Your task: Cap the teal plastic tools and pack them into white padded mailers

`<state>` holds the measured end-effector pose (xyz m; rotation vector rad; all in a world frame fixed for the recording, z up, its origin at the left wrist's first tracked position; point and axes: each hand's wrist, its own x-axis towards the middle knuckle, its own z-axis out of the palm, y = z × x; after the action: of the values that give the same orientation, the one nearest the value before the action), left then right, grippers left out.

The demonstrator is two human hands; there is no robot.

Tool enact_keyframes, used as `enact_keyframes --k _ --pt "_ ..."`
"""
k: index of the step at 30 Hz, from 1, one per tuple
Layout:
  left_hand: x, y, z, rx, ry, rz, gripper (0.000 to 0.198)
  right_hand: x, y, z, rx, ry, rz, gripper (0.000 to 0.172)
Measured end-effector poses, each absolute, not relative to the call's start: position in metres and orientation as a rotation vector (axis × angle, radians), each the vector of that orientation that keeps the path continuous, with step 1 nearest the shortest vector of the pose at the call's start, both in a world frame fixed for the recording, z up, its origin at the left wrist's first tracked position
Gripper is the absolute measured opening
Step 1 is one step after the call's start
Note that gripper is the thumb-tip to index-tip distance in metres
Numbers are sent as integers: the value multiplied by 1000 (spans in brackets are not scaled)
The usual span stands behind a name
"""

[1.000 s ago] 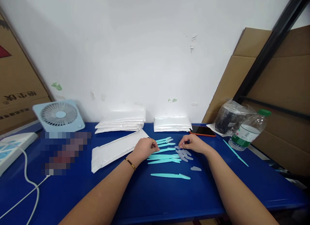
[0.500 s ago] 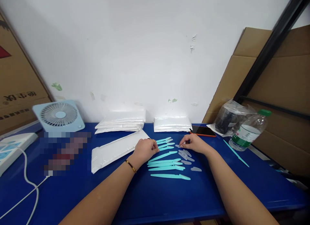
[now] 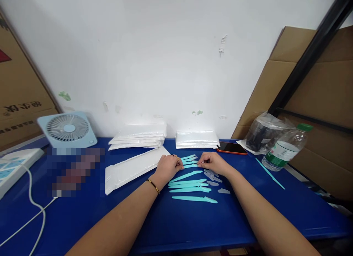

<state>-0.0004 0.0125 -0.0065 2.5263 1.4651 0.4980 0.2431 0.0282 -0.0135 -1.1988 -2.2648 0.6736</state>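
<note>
My left hand (image 3: 168, 168) is closed on the handle end of a turquoise eyebrow razor (image 3: 191, 165). At that razor's other end, the fingers of my right hand (image 3: 212, 163) pinch a small clear blade cover, mostly hidden by the fingertips. Whether the cover sits on the blade cannot be made out. Just beyond lie a few more turquoise razors (image 3: 189, 159). Nearer to me several others are laid out roughly side by side, the closest being a single razor (image 3: 194, 199). Loose clear blade covers (image 3: 212, 183) are scattered below my right hand.
White padded packets stand in two stacks (image 3: 138, 135) (image 3: 197, 139) along the wall, and one packet (image 3: 135, 169) lies left of my hand. A phone (image 3: 232, 148), a water bottle (image 3: 285, 149) and a lone razor (image 3: 269, 173) are rightward. A fan (image 3: 68, 129) and a power strip (image 3: 19, 168) stand left.
My right hand has moved left with the clear cover, from beside the loose covers to the end of the razor in my left hand. My left hand has shifted slightly right.
</note>
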Motion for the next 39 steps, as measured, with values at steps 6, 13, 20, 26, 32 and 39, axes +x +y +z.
enact_keyframes --k 6,13,20,26,32,39 --pt "0 2 1 2513 1454 617 24 250 17 8 -1241 -2240 492 21" --pt "2 -7 3 2466 1295 469 18 258 -4 21 -1367 -2478 609 21" --pt "-3 0 3 2445 1360 428 13 251 -4 18 -1344 -2462 587 6" --pt "-4 0 5 2434 1368 414 17 253 -5 20 -1374 -2471 578 20" --pt "-5 0 4 2443 1396 427 16 248 -6 19 -1305 -2518 540 8" --pt "-5 0 5 2416 1393 433 15 255 -3 20 -1419 -2406 527 12"
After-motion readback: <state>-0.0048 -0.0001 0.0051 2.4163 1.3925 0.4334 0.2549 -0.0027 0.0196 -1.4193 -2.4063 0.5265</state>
